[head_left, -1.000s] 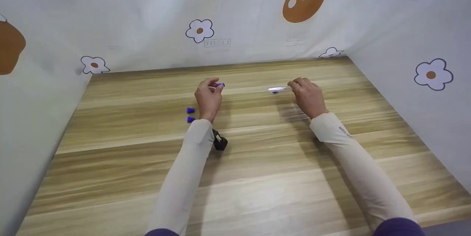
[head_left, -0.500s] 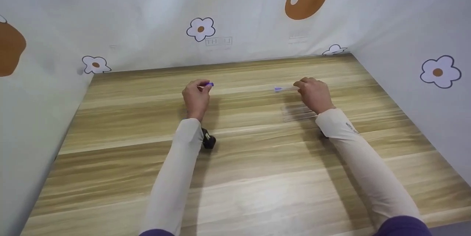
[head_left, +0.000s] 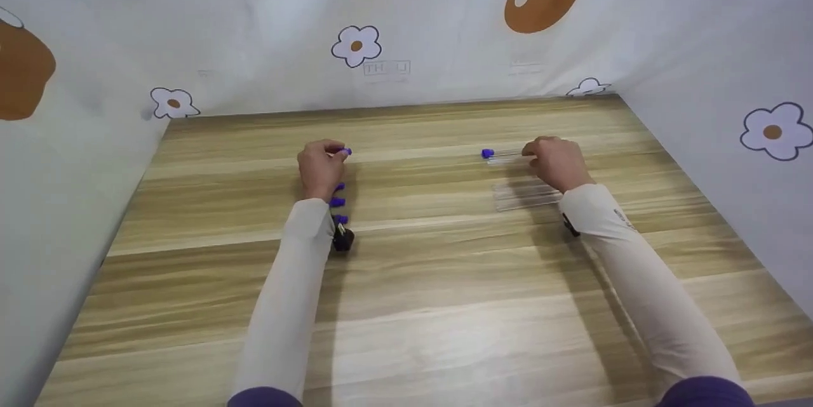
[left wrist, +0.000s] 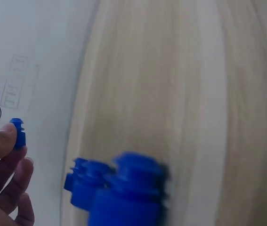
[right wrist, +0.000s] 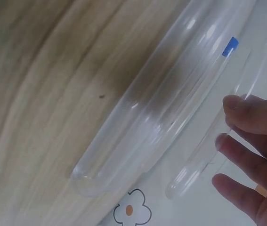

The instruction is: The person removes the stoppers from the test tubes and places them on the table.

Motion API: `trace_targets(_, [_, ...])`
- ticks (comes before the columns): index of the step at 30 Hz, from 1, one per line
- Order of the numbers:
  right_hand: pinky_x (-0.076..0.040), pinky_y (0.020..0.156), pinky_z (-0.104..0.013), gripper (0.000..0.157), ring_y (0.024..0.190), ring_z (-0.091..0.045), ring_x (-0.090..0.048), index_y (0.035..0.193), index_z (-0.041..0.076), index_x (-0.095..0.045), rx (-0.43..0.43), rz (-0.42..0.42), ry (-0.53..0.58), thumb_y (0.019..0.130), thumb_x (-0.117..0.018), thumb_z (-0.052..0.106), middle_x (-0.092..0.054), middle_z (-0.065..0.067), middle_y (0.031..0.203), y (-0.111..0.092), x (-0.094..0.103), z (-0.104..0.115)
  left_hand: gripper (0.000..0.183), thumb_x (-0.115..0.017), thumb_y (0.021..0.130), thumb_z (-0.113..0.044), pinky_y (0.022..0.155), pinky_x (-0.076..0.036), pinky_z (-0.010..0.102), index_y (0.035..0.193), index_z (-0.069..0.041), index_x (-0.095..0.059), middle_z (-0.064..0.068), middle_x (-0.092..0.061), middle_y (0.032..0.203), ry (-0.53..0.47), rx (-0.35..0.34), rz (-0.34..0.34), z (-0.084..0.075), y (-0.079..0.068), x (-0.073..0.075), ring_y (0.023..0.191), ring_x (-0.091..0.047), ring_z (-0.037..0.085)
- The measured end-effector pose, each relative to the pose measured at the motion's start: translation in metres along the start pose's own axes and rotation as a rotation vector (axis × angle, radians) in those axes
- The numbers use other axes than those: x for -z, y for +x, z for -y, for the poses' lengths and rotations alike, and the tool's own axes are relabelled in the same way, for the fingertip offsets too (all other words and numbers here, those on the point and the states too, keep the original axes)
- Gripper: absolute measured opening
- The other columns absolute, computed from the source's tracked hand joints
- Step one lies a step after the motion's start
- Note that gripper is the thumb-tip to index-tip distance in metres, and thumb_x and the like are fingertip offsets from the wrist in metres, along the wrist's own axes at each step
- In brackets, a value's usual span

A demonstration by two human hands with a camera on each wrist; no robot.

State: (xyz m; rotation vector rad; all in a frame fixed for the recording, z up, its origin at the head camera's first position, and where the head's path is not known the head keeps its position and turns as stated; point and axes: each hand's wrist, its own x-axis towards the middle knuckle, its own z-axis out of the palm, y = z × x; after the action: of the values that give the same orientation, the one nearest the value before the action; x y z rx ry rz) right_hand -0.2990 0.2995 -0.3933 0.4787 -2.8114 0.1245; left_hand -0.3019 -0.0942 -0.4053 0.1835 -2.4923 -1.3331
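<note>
Between thumb and fingers, my left hand [head_left: 322, 169] pinches a small blue stopper [left wrist: 18, 134], which shows at its fingertips. Three more blue stoppers [head_left: 338, 202] stand in a row on the table beside the left wrist; they loom large in the left wrist view. My right hand [head_left: 562, 162] pinches a clear test tube [right wrist: 204, 160] by its side, rounded end towards the camera. Behind it, a tube with a blue stopper [right wrist: 230, 47] in its end lies with other clear tubes [right wrist: 138, 122]. The head view shows these tubes [head_left: 517, 197] near the right wrist.
A wood-grain table [head_left: 406, 305] spans the work area. Behind it and at the sides hangs a pale curtain [head_left: 267, 45] printed with flowers and orange fruit. A black wrist camera [head_left: 343, 239] sits under the left wrist, close to the nearest stopper.
My left hand has moved left with its stopper, out over the row of stoppers. The right hand has shifted slightly right with its tube, and the stoppered tube behind shows more plainly.
</note>
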Motion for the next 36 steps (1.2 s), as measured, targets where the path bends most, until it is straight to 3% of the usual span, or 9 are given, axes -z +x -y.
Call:
trace_targets(7, [-0.052,0.068,-0.054,0.025,0.085,-0.038,-0.067,0.094,0.003,-0.074,-0.028,0.056,0.011,0.073,-0.063,-0.005,-0.072,-0.018,0.094,-0.007,-0.003,-0.006,0.018,-0.066,0.087,-0.013,0.087,-0.049,0.042,0.102,-0.005,-0.073,0.011,-0.072,0.102,0.102,0.057,0.069,0.012,0.0,0.0,0.096,-0.065,0.027])
trace_targets(16, [-0.052,0.068,-0.054,0.026,0.083,-0.038,-0.067,0.093,0.004,-0.074,-0.035,0.117,0.023,0.073,-0.063,-0.006,-0.073,-0.017,0.093,-0.007,-0.01,-0.01,0.017,-0.067,0.087,-0.025,0.084,-0.05,0.043,0.101,-0.016,-0.074,0.003,-0.072,0.103,0.246,0.15,0.182,0.021,-0.003,0.009,0.095,-0.065,0.022])
trace_targets(36, [-0.053,0.068,-0.051,0.017,0.08,-0.035,-0.068,0.089,0.007,-0.075,-0.019,0.122,0.034,0.076,-0.067,-0.001,-0.073,-0.013,0.089,0.003,-0.009,-0.012,0.015,-0.065,0.09,-0.02,0.083,-0.052,0.039,0.098,-0.012,-0.074,0.006,-0.072,0.1,0.205,0.187,0.222,0.019,0.003,0.012,0.092,-0.065,0.021])
